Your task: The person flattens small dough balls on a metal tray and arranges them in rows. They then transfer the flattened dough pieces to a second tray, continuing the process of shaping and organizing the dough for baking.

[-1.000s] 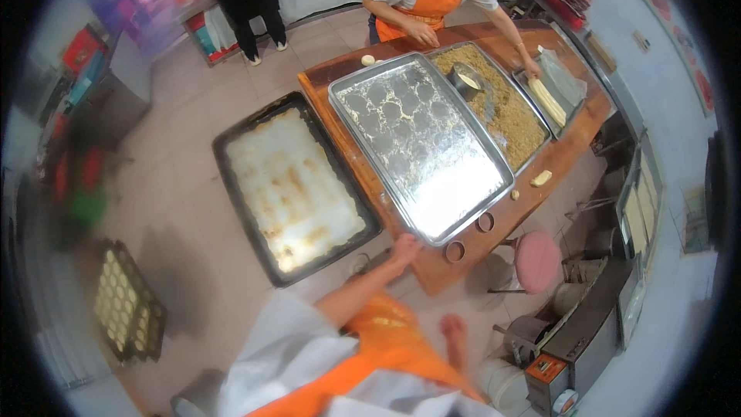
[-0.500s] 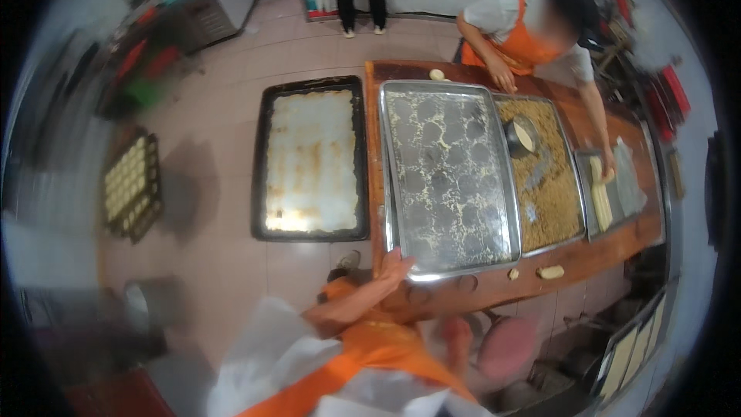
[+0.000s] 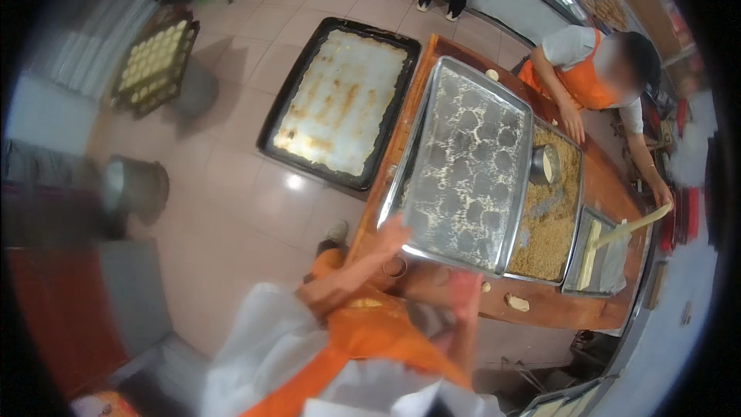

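A large silver tray (image 3: pixel 463 162) with rows of round floury marks lies on the wooden table (image 3: pixel 610 185). My left hand (image 3: pixel 394 233) grips its near left corner. My right hand (image 3: pixel 465 292) is blurred, just below the tray's near edge; its fingers cannot be made out. My white sleeves and orange apron fill the lower middle. Beside the silver tray is a tray of brown crumbs (image 3: pixel 552 220) with a metal cup (image 3: pixel 544 164) in it.
A dark, stained baking tray (image 3: pixel 340 100) lies on the tiled floor left of the table. A co-worker in an orange apron (image 3: pixel 587 69) leans over the far side. Dough pieces (image 3: pixel 517 303) lie on the table edge. A rack of round pastries (image 3: pixel 150 58) and a metal bucket (image 3: pixel 135 185) stand left.
The view has swung round and drawn closer to the table. My left hand stays at the silver tray's corner; my right hand has come up to its near edge.
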`<move>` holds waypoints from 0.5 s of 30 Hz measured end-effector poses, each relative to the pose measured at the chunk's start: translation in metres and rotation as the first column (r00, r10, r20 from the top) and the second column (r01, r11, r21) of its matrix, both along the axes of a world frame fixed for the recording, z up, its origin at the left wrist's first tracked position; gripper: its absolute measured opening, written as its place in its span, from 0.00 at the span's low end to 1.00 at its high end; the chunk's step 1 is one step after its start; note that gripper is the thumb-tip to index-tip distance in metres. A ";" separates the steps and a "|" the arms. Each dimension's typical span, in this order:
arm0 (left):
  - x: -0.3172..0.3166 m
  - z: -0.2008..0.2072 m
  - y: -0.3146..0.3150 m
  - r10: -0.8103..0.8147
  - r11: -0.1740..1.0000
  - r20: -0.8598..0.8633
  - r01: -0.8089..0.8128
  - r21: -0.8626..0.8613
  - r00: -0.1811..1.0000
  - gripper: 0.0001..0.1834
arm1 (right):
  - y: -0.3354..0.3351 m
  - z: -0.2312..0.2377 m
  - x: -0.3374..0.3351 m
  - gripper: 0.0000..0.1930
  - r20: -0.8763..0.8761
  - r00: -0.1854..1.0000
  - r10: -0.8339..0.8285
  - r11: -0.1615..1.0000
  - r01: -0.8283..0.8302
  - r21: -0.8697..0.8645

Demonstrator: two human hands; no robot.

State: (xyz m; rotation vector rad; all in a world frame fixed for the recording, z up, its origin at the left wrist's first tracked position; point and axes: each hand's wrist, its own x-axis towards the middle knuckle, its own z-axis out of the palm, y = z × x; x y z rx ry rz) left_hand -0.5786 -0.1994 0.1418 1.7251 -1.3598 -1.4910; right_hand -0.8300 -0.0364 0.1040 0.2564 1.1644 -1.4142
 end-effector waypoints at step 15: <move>-0.010 0.115 0.048 -0.245 0.921 -0.544 0.017 -0.389 0.802 0.14 | -0.079 0.125 0.001 0.20 -0.036 0.931 0.363 0.931 -0.362 0.046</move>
